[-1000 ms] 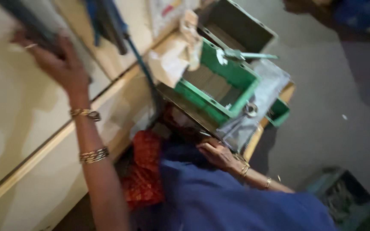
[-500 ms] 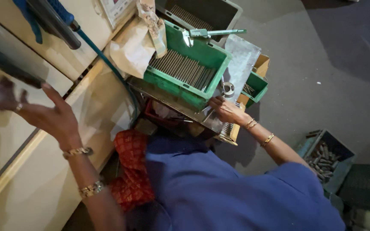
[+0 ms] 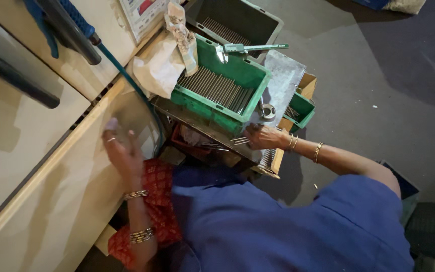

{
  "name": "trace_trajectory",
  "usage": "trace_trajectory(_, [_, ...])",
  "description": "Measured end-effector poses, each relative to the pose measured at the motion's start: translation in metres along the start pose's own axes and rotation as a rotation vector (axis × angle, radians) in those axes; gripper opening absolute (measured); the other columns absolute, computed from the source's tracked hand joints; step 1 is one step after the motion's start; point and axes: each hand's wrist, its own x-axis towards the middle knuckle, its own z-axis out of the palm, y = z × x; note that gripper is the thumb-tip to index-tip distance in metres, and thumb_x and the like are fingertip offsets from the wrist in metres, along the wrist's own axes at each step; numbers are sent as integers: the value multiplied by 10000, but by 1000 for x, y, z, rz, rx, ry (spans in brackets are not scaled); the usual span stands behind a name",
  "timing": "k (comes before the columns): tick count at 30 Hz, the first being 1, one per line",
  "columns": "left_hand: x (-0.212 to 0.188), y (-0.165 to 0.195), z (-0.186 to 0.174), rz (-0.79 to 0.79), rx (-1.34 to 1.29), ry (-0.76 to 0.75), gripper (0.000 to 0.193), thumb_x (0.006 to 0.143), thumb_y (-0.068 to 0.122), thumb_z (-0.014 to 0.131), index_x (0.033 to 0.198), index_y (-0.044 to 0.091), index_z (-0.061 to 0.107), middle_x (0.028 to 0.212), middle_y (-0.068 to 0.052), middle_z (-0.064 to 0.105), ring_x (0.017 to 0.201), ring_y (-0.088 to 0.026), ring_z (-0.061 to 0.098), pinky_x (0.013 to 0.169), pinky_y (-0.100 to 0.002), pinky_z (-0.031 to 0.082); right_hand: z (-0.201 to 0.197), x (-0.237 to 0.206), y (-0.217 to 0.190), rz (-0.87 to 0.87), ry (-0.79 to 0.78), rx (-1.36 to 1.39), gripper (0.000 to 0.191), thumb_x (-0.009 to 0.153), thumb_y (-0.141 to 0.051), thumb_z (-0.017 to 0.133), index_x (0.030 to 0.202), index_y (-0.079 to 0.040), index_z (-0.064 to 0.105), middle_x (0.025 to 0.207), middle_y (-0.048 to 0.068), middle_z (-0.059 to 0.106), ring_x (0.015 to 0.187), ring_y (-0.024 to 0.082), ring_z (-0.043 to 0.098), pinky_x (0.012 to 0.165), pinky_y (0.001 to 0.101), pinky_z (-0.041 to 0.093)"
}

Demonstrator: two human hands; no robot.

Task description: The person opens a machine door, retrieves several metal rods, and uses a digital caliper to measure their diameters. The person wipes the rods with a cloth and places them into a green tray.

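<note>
The green plastic crate [image 3: 221, 88] holds a packed row of thin metal rods [image 3: 216, 88]; a vernier caliper [image 3: 247, 49] lies across its far rim. Just below the crate, the right hand [image 3: 264, 137] pinches a small bundle of loose rods [image 3: 238, 140] over the grey metal sheet [image 3: 281, 83]. Left of the crate, the left hand [image 3: 122, 151] is blurred, fingers spread open, against the cream panel [image 3: 51, 181].

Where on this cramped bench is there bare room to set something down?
The grey metal sheet right of the green tray of rods is mostly bare, apart from a metal ring at its near end. The dark floor beyond is open. It is crowded under the right hand, which grips thin pins, and round the small green bin.
</note>
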Motion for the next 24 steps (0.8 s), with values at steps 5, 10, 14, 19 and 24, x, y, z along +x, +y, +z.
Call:
trace_trajectory(5, [-19,3,20,2,-48,-101,343,1059,170,599,1356,2,561,1329,-199,625,1239,-371,608,1045,-462,492,-5,1,-11,8,90,-95,324,882,-286,602,978,16,537,867,185,590,772,318,644,607,405,561])
trace_trajectory(10, [-33,7,42,-17,-29,-190,305,1046,198,629,1283,9,608,1251,-221,623,1114,-393,630,941,-461,516,13,-8,-13,91,-49,10,259,966,-263,573,1005,-10,535,750,129,580,531,255,600,489,402,488])
trace_trajectory(14, [-42,16,51,-97,-119,-283,266,1026,210,624,1216,24,627,1196,-208,631,1043,-351,654,880,-426,539,21,-20,-14,167,-199,94,202,1063,-236,503,1018,-40,500,605,110,521,508,244,578,486,411,458])
trace_trajectory(19, [-49,19,57,-99,-263,-367,235,1039,212,591,1204,57,656,1200,-136,689,1036,-282,686,835,-371,561,-14,-30,-36,136,-10,460,123,1057,-169,461,1068,-47,457,643,107,556,610,326,598,551,452,476])
trace_trajectory(24, [-61,15,82,-410,-763,-392,412,1100,392,516,1253,44,674,1282,-123,706,1019,-258,667,891,-378,538,-88,14,-86,269,47,473,243,1047,-259,581,1069,-44,469,717,179,578,708,374,602,649,484,481])
